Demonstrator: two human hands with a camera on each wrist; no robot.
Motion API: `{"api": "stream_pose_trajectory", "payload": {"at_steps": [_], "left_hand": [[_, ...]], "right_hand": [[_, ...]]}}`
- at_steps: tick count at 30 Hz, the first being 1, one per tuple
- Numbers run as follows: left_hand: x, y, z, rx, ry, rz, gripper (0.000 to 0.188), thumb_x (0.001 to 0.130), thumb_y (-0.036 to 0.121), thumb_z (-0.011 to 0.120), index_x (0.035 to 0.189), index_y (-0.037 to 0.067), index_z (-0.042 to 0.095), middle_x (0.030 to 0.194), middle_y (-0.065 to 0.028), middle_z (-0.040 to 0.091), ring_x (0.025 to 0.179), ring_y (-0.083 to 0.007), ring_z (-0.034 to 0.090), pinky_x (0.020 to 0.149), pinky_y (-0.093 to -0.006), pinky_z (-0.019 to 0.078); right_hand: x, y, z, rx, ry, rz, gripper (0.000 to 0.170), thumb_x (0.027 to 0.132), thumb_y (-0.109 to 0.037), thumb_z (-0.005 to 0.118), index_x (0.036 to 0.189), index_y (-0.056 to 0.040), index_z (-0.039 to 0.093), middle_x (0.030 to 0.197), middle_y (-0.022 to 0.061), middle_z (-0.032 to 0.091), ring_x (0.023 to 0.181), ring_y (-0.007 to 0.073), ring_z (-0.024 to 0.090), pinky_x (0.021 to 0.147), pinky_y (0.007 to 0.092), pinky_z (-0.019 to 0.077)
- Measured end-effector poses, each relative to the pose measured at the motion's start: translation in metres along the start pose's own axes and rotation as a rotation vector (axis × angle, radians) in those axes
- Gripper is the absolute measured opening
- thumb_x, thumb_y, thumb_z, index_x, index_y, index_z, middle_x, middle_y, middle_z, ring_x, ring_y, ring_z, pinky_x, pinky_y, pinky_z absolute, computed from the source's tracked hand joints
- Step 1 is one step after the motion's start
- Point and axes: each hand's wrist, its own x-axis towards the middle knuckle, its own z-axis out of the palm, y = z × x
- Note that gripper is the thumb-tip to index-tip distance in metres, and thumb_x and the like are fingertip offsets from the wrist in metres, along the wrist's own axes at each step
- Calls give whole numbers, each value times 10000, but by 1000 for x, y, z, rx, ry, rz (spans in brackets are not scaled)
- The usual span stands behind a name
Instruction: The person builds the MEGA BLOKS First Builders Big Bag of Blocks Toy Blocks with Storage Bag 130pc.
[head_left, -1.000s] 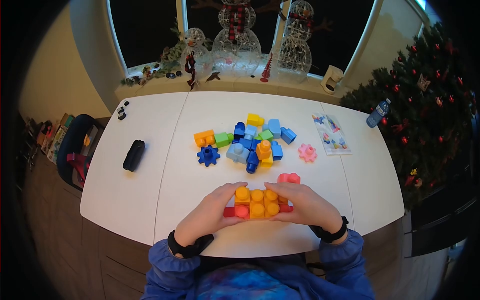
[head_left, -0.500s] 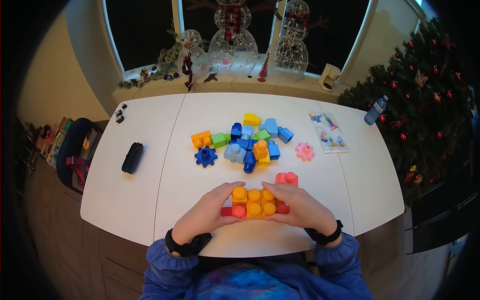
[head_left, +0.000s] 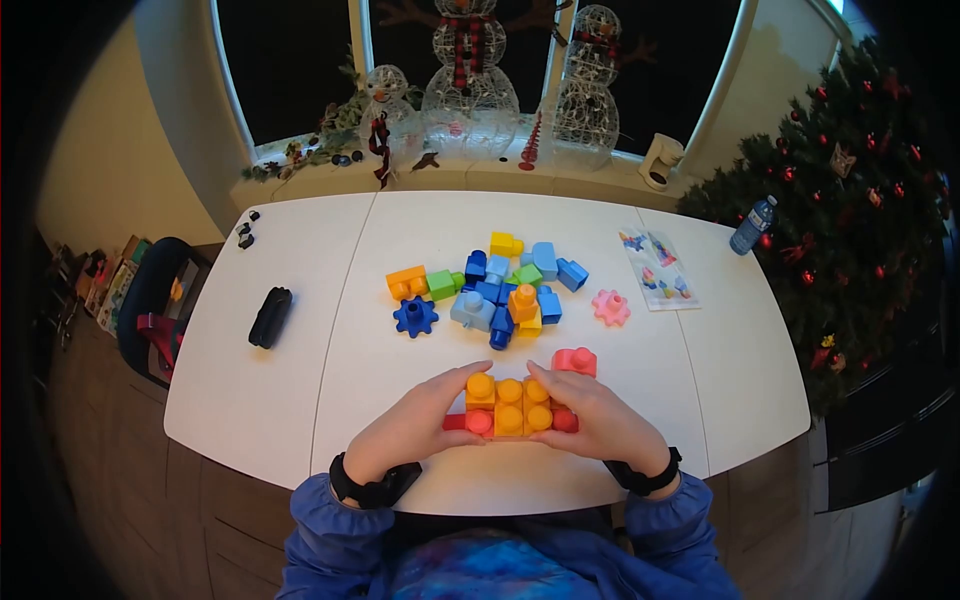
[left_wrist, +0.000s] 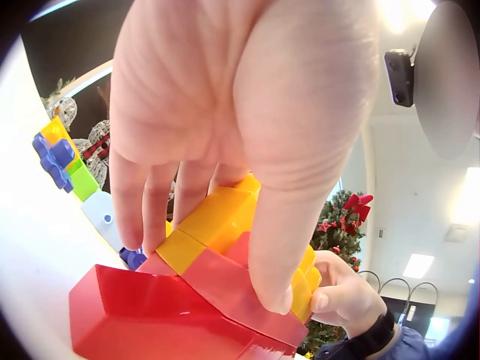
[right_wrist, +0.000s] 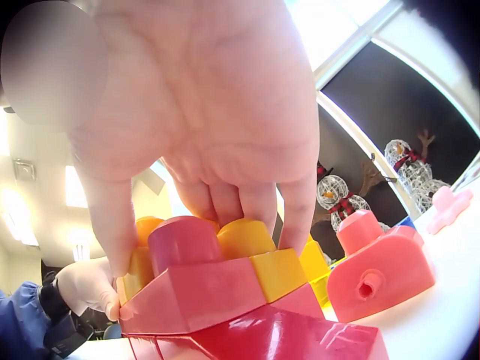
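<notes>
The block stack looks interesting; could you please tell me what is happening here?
A person grips the block stack at its two ends, with the left hand and the right hand. It has a red base with pink and yellow-orange blocks above. A separate pink block lies beyond the right hand, and other blocks lie farther up the table.

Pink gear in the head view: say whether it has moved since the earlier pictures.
No; the pink gear keeps the same place beside the picture sheet on the table.

No readable text or numbers, bottle label [head_left: 751, 228] blurred, printed sheet [head_left: 661, 270] too small.
</notes>
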Motion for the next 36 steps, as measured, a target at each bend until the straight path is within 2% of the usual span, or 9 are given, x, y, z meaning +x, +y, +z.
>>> {"api": "stream_pose_trajectory", "payload": {"at_steps": [7, 8, 14, 16, 21, 23, 26, 31, 36], "left_hand": [[-1, 13, -17, -18, 56, -14, 877, 799, 300, 906, 1522, 60, 470, 1464, -150, 587, 1265, -319, 612, 1037, -401, 514], [-1, 14, -17, -7, 69, -3, 844, 802, 292, 902, 1503, 60, 493, 1443, -149, 600, 1250, -318, 619, 1028, -397, 516], [-2, 6, -8, 124, 145, 8, 663, 823, 241, 879, 1396, 52, 604, 1329, -145, 668, 1140, -317, 667, 937, -375, 550], [-3, 6, -8, 88, 119, -78, 633, 831, 235, 873, 1377, 47, 615, 1307, -148, 680, 1100, -317, 683, 908, -375, 564], [-2, 9, -4, 19, 167, -38, 689, 801, 302, 901, 1368, 40, 609, 1277, -147, 696, 1064, -317, 695, 875, -382, 577], [-2, 7, -4, 23, 159, -24, 721, 782, 333, 915, 1363, 37, 606, 1267, -149, 699, 1058, -318, 697, 873, -384, 579], [-3, 2, -2, 52, 131, -32, 751, 763, 358, 928, 1355, 30, 601, 1260, -156, 698, 1044, -321, 700, 866, -387, 583], [-2, 10, -4, 12, 102, -90, 695, 797, 351, 890, 1323, -4, 607, 1253, -194, 684, 1115, -368, 680, 942, -397, 557], [-3, 11, -4, 30, 102, -85, 703, 800, 354, 888, 1327, -12, 601, 1249, -191, 684, 1068, -353, 695, 921, -392, 567]], "right_hand": [[27, 6, -30, 17, 98, 23, 654, 894, -260, 815, 1461, -65, 554, 1326, 188, 632, 1184, 396, 620, 1008, 432, 507], [38, 6, -37, -90, 170, -15, 510, 915, -236, 779, 1368, -66, 616, 1302, 173, 639, 1156, 386, 628, 975, 429, 521], [101, 60, -38, -407, 132, -100, 364, 893, -139, 733, 1242, -62, 666, 1208, 131, 661, 1089, 337, 658, 891, 439, 543], [110, 70, -32, -417, 60, -91, 368, 893, -139, 728, 1247, -64, 667, 1178, 125, 666, 1060, 337, 666, 876, 442, 545], [115, 78, -26, -381, 56, -85, 336, 894, -139, 732, 1216, -59, 685, 1099, 121, 705, 1015, 335, 688, 856, 430, 554], [108, 68, -36, -284, 156, -131, 314, 888, -136, 743, 1187, -54, 695, 1051, 125, 722, 979, 329, 701, 842, 419, 560], [82, 26, -65, -128, 195, -6, 294, 874, -124, 761, 1153, -51, 703, 1008, 130, 730, 926, 316, 712, 824, 396, 566], [24, -12, -82, -108, 84, 75, 306, 865, -110, 764, 1158, -52, 697, 995, 134, 726, 885, 313, 712, 809, 382, 570], [4, -13, -63, -186, 29, 57, 302, 872, -96, 751, 1164, -46, 694, 1018, 142, 722, 900, 319, 707, 806, 386, 573]]}}
